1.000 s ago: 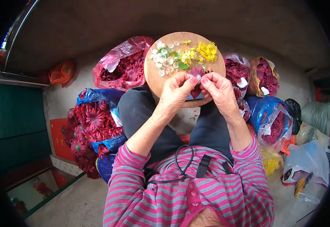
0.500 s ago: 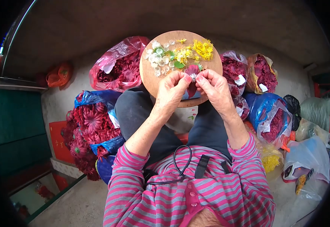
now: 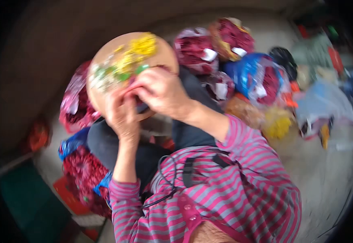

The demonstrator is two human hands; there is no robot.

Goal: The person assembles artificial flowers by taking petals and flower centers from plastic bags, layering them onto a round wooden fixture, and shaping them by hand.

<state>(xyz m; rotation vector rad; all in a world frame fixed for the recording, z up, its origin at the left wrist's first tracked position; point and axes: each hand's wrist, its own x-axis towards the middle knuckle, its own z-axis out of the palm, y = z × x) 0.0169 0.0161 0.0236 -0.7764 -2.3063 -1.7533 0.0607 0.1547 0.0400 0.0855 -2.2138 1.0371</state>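
Note:
Motion smears both hands, which meet at the near edge of a round wooden top [image 3: 165, 54]. My left hand [image 3: 121, 113] is closed, its thumb and fingers pinched together. From the right, my right hand [image 3: 160, 91] closes against it, fingertips touching. Between them is a dark red artificial flower [image 3: 132, 80], mostly hidden by the fingers; its white centre cannot be made out. Just beyond the hands lie white flower pieces [image 3: 100, 77], green leaf pieces [image 3: 123, 76] and a pile of yellow flower pieces [image 3: 144, 44].
Bags of dark red flowers surround my legs: a pink bag [image 3: 73, 103] and blue bag [image 3: 75, 141] at left, clear bags [image 3: 196, 44] and another blue bag [image 3: 241, 73] at right. A yellow-filled bag [image 3: 277, 125] and white bag [image 3: 326, 101] lie farther right.
The view has swung to the right and tilted, so the wooden top and hands appear farther left. My hands remain together, with the right hand now partly covering the flower.

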